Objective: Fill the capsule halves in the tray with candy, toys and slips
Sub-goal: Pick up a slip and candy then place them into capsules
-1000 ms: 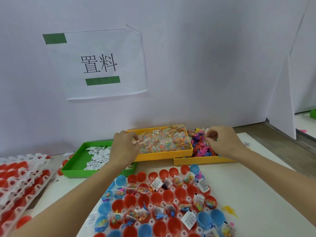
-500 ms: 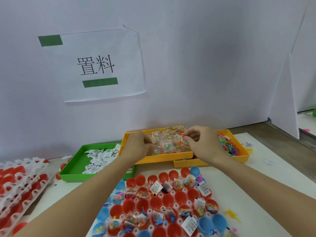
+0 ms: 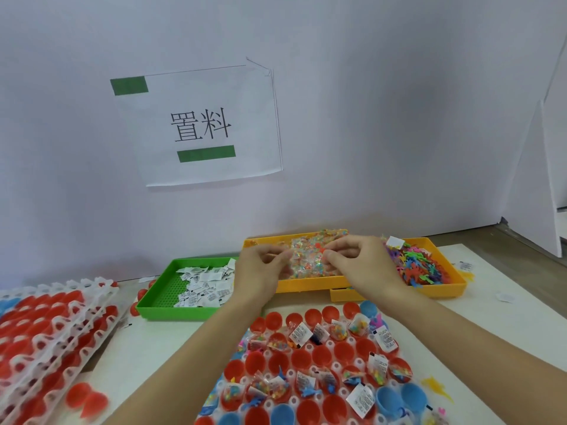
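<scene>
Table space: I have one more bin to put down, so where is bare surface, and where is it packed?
Bare white table lies between the stacked red trays, the green slip tray and the capsule tray; another patch lies right of the capsule tray, below the toy tray. The back row of trays is crowded, with both hands over the candy tray.

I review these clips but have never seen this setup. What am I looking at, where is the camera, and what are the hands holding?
There is no machine. A camera worn on the person's head looks down at two bare hands. The left hand and right hand pinch clear candy packets over the yellow tray. To its left, a green tray holds paper slips. To its right, a second yellow tray holds small coloured toys. Nearest the person, a white tray holds red and blue capsule halves, some already filled. Stacked trays lie at the left.
</scene>
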